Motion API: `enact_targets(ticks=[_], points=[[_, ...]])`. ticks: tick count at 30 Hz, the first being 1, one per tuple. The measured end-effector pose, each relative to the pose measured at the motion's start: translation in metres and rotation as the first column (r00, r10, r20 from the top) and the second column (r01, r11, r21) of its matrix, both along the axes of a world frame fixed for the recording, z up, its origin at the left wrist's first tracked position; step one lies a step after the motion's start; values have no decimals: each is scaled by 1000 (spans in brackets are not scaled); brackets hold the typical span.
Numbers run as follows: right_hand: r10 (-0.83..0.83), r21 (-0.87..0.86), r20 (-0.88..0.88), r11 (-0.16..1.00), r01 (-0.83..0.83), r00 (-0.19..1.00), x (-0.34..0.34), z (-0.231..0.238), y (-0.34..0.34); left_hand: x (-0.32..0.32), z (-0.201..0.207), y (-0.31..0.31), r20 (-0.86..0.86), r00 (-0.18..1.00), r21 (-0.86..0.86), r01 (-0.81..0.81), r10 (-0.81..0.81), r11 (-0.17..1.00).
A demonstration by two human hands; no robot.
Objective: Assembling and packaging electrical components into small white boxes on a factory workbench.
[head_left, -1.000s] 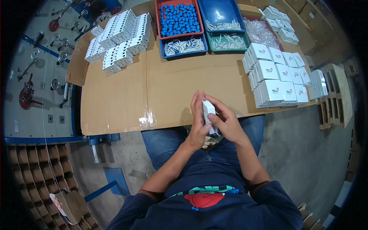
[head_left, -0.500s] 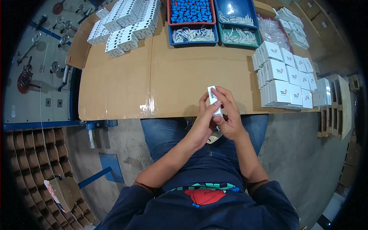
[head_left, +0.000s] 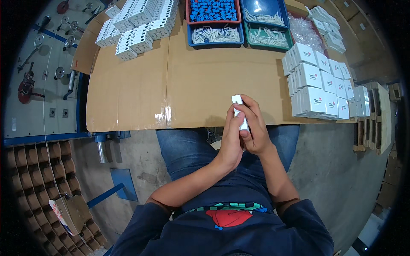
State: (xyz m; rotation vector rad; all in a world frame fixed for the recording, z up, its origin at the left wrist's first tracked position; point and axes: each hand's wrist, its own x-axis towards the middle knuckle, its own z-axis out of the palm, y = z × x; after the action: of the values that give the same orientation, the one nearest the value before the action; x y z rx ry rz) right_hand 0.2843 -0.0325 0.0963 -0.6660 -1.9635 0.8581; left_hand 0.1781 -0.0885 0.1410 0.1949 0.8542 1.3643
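Both hands are closed around one small white box-shaped piece (head_left: 237, 100) above my lap, at the table's near edge. My left hand (head_left: 230, 143) wraps its left side, with the thumb lying along the face. From the right, my right hand (head_left: 255, 130) grips the same piece, fingers bent over its upper part and thumb at the lower end. The piece stands tilted, its top end showing dark marks. Much of its body is hidden by my fingers.
A cardboard-covered table (head_left: 205, 85) lies ahead. White box-shaped units (head_left: 139, 42) are stacked far left, flat white boxes (head_left: 314, 100) at right. Behind are a red tray (head_left: 186, 17) of blue parts, blue and green trays (head_left: 256, 47) of white sticks, and clear plastic pieces (head_left: 305, 32).
My left hand has shifted slightly right and turned more upright along the white piece. The right index finger has moved down its face, baring more of the top end.
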Motion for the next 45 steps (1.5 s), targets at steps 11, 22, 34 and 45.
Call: enact_targets(ticks=[11, 22, 34, 45], points=[[-24, 56, -29, 998, 26, 999, -3, 5, -2, 4, -5, -3, -12, 999, 14, -50, 51, 999], [-32, 68, -42, 997, 35, 999, -4, 5, -4, 4, -15, -7, -1, 999, 37, -36, 36, 999], [-22, 62, -42, 998, 25, 999, -5, 7, -5, 7, -9, -8, -22, 998, 8, -63, 63, 998], [-30, 50, -48, 998, 33, 998, -4, 0, -8, 10, -21, -7, -110, 988, 60, -106, 112, 993]])
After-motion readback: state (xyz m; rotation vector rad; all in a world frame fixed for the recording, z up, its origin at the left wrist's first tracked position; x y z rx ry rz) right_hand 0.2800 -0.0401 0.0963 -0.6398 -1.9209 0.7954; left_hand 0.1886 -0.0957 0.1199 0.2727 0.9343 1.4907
